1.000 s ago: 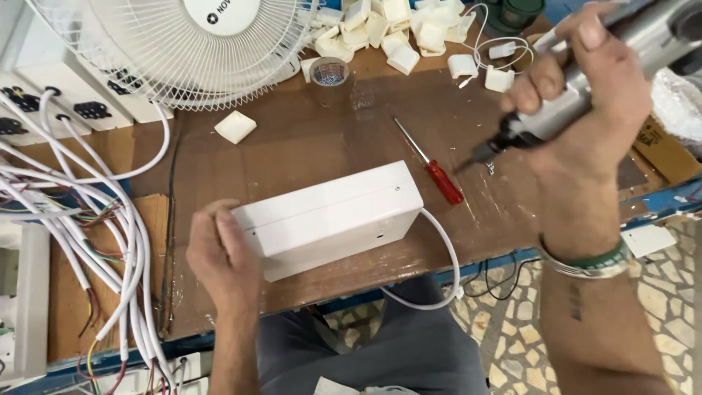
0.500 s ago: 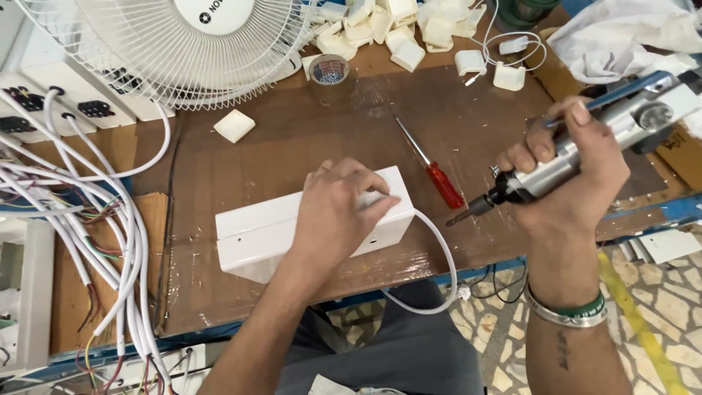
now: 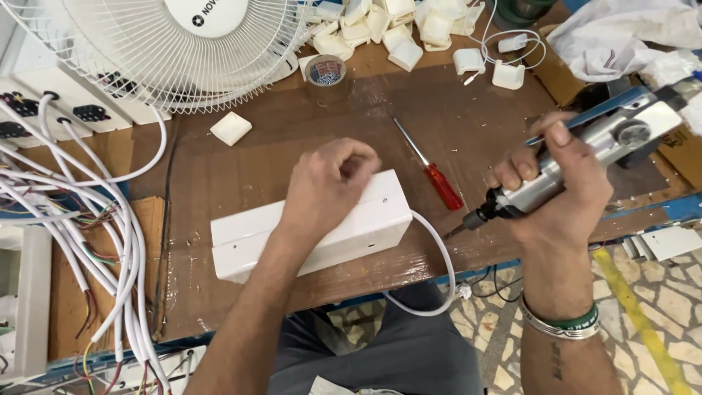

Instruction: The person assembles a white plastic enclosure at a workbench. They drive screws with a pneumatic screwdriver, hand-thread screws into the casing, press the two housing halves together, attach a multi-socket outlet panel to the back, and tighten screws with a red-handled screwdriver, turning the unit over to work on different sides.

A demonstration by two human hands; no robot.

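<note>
On the table (image 3: 468,124), head view: a long white plastic box (image 3: 365,223) is laid flat near the front edge, slightly slanted, with a white cable (image 3: 439,256) running out of its right end and looping down over the edge.
Left hand (image 3: 329,183): it is rested on top of the white plastic box, about the middle of the upper face; the fingers (image 3: 355,157) are curled in, almost closed, and pressed against the box rather than wrapped around it. Whether anything small is pinched under them cannot be told.
Right hand (image 3: 559,186): it is closed firmly around a silver electric screwdriver (image 3: 578,157), held just right of the box, with the dark bit end (image 3: 468,222) pointed down-left toward the box's right end and not yet touching it.
Step in hand, as judged: the box is being steadied for the driver. It would be done well if the box were held flat against the table, the bit set square into the screw point seen on the side face, and the left fingers kept clear of the tip.
Nearby: a red-handled screwdriver (image 3: 435,175) lies just beyond the box; a white fan (image 3: 175,51), a roll of tape (image 3: 326,71), white plastic parts (image 3: 395,29) and a bundle of white wires (image 3: 88,241) are spread around.
</note>
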